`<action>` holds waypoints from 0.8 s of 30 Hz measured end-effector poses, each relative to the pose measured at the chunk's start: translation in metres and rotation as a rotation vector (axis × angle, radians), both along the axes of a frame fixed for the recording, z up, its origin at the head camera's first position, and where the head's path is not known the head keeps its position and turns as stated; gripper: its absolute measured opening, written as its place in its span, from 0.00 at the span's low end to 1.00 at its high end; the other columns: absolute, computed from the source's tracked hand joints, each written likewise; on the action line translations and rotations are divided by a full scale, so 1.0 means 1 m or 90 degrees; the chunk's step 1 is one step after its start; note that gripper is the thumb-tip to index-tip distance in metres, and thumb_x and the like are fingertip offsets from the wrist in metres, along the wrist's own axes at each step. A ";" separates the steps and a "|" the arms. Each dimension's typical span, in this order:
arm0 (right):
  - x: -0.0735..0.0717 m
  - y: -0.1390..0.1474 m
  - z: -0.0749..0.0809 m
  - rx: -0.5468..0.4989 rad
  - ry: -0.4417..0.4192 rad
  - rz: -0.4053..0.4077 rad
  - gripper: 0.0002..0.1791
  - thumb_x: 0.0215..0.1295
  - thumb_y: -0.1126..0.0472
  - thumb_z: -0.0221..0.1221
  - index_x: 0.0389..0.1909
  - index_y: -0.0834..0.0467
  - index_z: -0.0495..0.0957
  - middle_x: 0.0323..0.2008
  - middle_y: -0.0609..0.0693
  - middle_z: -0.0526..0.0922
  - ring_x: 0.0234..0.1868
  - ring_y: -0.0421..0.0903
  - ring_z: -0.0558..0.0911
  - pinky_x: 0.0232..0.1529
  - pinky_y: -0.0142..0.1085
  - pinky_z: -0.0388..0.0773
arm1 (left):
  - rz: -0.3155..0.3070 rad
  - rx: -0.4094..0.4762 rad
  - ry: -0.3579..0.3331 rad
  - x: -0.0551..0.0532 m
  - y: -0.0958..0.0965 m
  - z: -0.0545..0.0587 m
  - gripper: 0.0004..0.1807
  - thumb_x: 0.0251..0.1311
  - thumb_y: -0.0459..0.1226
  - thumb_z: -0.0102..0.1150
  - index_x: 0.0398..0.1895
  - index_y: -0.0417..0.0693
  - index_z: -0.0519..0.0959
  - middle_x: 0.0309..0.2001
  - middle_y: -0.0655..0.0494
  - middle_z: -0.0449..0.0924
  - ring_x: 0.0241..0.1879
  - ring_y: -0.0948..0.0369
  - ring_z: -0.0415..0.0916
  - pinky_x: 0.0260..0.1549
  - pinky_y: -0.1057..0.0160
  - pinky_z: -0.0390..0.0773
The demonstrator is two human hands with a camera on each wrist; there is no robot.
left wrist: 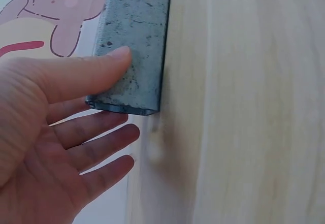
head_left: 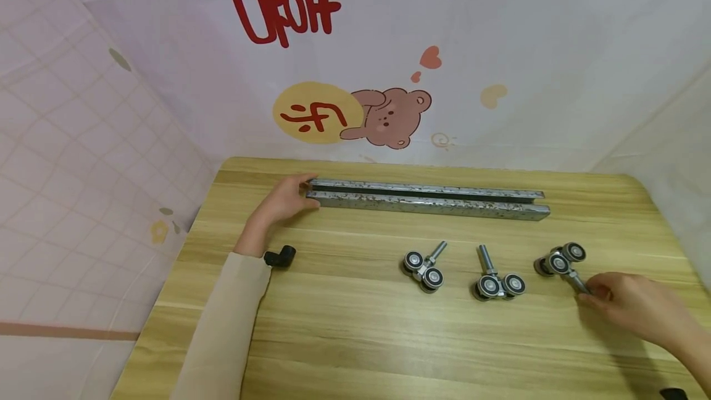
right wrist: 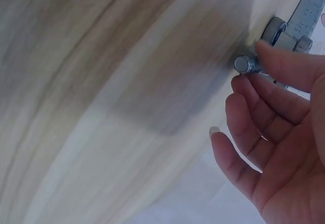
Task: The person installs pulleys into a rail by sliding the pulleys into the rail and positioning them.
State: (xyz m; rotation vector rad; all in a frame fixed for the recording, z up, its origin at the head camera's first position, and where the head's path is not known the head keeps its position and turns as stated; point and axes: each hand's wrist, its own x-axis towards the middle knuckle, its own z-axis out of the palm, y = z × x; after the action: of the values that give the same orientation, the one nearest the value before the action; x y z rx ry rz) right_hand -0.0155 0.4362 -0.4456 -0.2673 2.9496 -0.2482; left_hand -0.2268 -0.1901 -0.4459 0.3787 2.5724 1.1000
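Note:
A spotted metal channel rail (head_left: 428, 202) lies along the back of the table, its slot facing up. At its left end, my left hand (head_left: 286, 198) grips it between thumb and fingers; the left wrist view shows the thumb on the rail's side (left wrist: 134, 46). Off to the right, my right hand (head_left: 639, 304) pinches the threaded bolt of a roller trolley (head_left: 560, 259). The bolt's end (right wrist: 245, 64) shows between thumb and index finger in the right wrist view. Two more roller trolleys lie nearby, a middle one (head_left: 498, 286) and a left one (head_left: 424, 270).
A wooden table (head_left: 355, 338) carries everything. Behind it hangs a white cloth (head_left: 533, 29) printed with red characters and a bear. Black wrist-worn pieces show by the left sleeve (head_left: 280, 257) and at the lower right corner.

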 end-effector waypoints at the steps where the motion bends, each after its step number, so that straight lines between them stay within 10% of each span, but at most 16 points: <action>1: -0.001 0.000 0.000 0.001 0.002 0.004 0.07 0.60 0.55 0.76 0.33 0.52 0.88 0.25 0.36 0.80 0.24 0.32 0.73 0.22 0.36 0.70 | 0.002 0.001 0.000 0.000 0.000 0.000 0.40 0.66 0.35 0.72 0.80 0.43 0.66 0.68 0.41 0.74 0.67 0.44 0.71 0.62 0.43 0.75; 24: 0.001 -0.006 0.007 -0.007 0.070 0.013 0.05 0.57 0.65 0.74 0.30 0.58 0.86 0.22 0.37 0.75 0.20 0.31 0.64 0.20 0.33 0.64 | 0.007 -0.008 0.005 0.000 0.000 -0.001 0.40 0.66 0.34 0.72 0.79 0.40 0.66 0.67 0.39 0.75 0.67 0.44 0.72 0.64 0.44 0.74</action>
State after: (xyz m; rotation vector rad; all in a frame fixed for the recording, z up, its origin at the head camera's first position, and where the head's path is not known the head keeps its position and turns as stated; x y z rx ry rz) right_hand -0.0145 0.4303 -0.4384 -0.3218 3.0528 -0.2555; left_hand -0.2267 -0.1904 -0.4466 0.3669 2.5910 1.0871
